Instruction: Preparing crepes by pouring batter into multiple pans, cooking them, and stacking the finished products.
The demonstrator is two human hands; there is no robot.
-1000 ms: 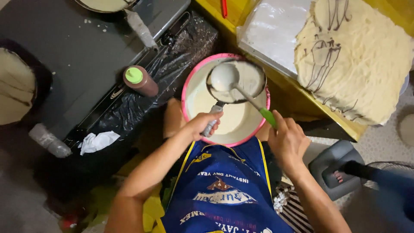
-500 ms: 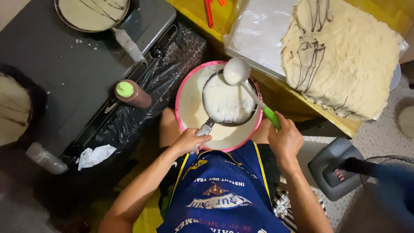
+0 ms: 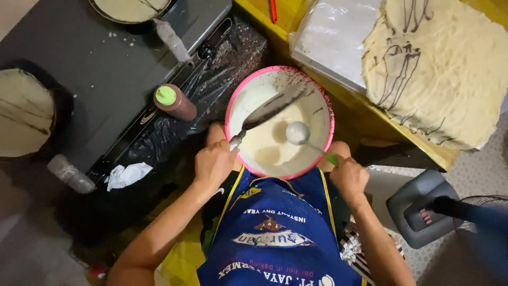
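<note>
While the pink-rimmed batter bowl (image 3: 323,103) sits on your lap at 12 o'clock, your left hand (image 3: 213,164) grips a strainer handle (image 3: 236,141) and your right hand (image 3: 349,175) clasps a green-handled ladle (image 3: 298,132), both over the batter.

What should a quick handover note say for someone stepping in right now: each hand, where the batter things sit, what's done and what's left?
Left hand: gripping the metal handle of a round sieve tilted over the pink-rimmed plastic bowl of pale batter.
Right hand: holding the green-handled metal ladle, its cup low in the batter.
The bowl rests on the person's lap, between the black stove and the yellow table.
Done: thin cooked crepes with brown drizzle are stacked on the table; a brown squeeze bottle with a green cap stands on the stove.
Left: plenty of batter remains in the bowl.
</note>
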